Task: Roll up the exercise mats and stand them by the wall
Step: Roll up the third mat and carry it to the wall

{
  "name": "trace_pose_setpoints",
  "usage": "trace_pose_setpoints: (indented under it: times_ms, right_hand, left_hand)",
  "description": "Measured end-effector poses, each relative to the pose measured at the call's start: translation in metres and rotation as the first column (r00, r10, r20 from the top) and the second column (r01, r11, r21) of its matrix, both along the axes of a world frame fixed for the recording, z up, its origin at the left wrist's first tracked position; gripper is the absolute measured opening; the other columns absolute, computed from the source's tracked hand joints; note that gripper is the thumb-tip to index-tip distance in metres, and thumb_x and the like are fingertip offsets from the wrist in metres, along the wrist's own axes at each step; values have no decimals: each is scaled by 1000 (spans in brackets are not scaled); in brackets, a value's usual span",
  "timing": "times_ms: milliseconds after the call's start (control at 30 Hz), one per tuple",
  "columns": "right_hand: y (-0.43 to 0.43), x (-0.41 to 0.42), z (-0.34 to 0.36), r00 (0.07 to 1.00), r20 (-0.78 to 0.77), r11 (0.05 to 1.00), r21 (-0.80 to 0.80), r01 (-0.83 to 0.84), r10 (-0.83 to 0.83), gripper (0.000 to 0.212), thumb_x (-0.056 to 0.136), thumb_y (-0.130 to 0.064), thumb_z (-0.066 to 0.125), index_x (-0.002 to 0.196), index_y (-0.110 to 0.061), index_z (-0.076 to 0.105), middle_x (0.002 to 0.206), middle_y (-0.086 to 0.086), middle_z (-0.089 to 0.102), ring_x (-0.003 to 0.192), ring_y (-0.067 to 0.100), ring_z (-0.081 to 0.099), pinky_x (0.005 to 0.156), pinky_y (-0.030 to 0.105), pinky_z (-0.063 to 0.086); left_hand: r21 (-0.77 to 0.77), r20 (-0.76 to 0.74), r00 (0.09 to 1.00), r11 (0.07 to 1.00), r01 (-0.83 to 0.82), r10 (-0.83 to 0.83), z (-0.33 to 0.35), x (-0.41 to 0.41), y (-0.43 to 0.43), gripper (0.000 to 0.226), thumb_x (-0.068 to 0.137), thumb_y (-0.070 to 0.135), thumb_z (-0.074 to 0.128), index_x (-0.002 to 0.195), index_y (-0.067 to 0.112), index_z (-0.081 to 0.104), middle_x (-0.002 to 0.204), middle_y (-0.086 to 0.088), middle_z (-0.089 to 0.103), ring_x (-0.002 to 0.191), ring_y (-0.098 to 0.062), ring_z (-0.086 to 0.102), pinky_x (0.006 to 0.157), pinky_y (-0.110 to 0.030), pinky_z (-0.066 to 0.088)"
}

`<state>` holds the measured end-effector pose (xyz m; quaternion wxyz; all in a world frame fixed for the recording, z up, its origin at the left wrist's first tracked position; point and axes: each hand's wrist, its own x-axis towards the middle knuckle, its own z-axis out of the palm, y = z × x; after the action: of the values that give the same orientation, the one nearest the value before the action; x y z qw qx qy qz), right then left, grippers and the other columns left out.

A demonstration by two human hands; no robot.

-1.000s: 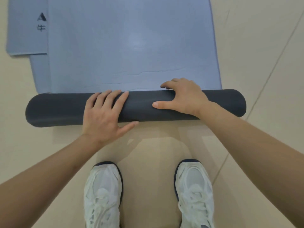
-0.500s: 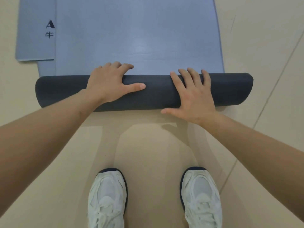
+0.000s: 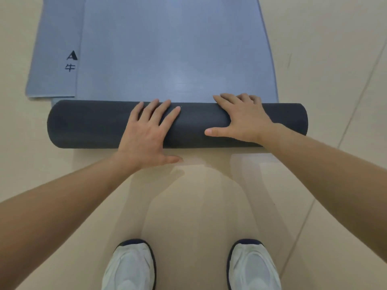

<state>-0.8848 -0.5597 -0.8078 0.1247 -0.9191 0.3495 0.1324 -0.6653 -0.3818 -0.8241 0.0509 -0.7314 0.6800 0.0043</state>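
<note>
A blue exercise mat [image 3: 171,49] lies flat on the floor ahead of me, its near end wound into a dark grey roll [image 3: 90,124] lying crosswise. My left hand [image 3: 146,135] presses flat on the roll's near side, fingers straight and spread, thumb down by the floor. My right hand [image 3: 243,118] lies over the top of the roll further right, fingers curving over its far edge, thumb pointing left. A second blue mat [image 3: 56,59] with a black logo sticks out from under the first at the left.
Beige tiled floor [image 3: 335,59] surrounds the mats. My two white shoes [image 3: 129,266] stand close behind the roll at the bottom of the view. No wall is in view.
The hands have swapped roles: the left drew back to the roll's near side with flat fingers, the right reached over the top. The roll has grown thicker and moved on along the mat.
</note>
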Motion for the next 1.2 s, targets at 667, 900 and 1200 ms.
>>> trace_pose_setpoints:
  times_ms: [667,900,1200]
  right_hand:
    - [13,3,15,998,55,982,-186,-31,42,93,69,-97,47,126,-24,55,105,-1,64,93,20,60,77,37,48]
    - [75,-15,27,997,6,985,155,-71,71,80,62,-99,51,100,-29,57,82,-10,64,74,14,59,68,36,48]
    - [121,-54,13,991,-89,840,542,-34,97,69,59,-93,62,84,-28,60,79,-10,65,75,10,60,61,32,40]
  left_hand:
    - [168,-230,970,985,-37,76,47,29,-52,89,57,87,71,132,43,52,105,15,68,97,-19,62,75,-35,35]
    - [489,-354,920,872,30,167,58,22,5,84,46,94,71,115,49,56,91,24,65,89,-11,62,73,-34,46]
    - [747,-491,778,649,145,392,46,-20,68,78,44,92,68,108,47,62,98,25,68,94,-3,64,87,-36,53]
